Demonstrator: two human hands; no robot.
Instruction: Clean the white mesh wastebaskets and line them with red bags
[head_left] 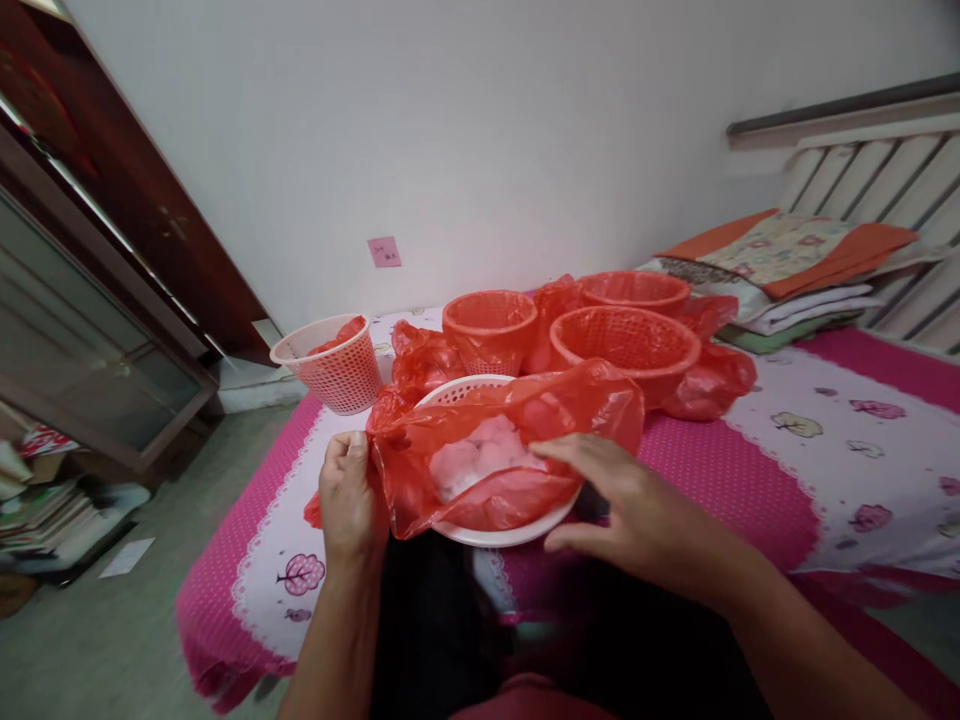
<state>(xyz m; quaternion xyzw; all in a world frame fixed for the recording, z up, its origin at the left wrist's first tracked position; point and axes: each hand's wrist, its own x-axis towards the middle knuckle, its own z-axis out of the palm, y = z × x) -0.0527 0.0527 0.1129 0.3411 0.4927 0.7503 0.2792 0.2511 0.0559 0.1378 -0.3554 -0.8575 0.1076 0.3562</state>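
Note:
Directly before me a white perforated plastic basket [517,536] rests on the edge of the bed. A thin red plastic bag [420,480] lies over it, its mouth spread, with pale pinkish-white lumps [487,455] showing inside; what they are I cannot make out. At the bag's left edge my left hand [352,490] pinches the plastic between thumb and fingers. My right hand [615,490] reaches over the basket's right side with thumb and fingers apart, the fingertips close to the bag's opening.
Behind stand a bagged basket [491,325], a wider red-lined basket [630,350] and another basket [634,287]. A pale wastebasket [337,370] stands left. Folded cloths [802,260] lie right on the bed [810,460]. A cabinet [90,330] is at far left.

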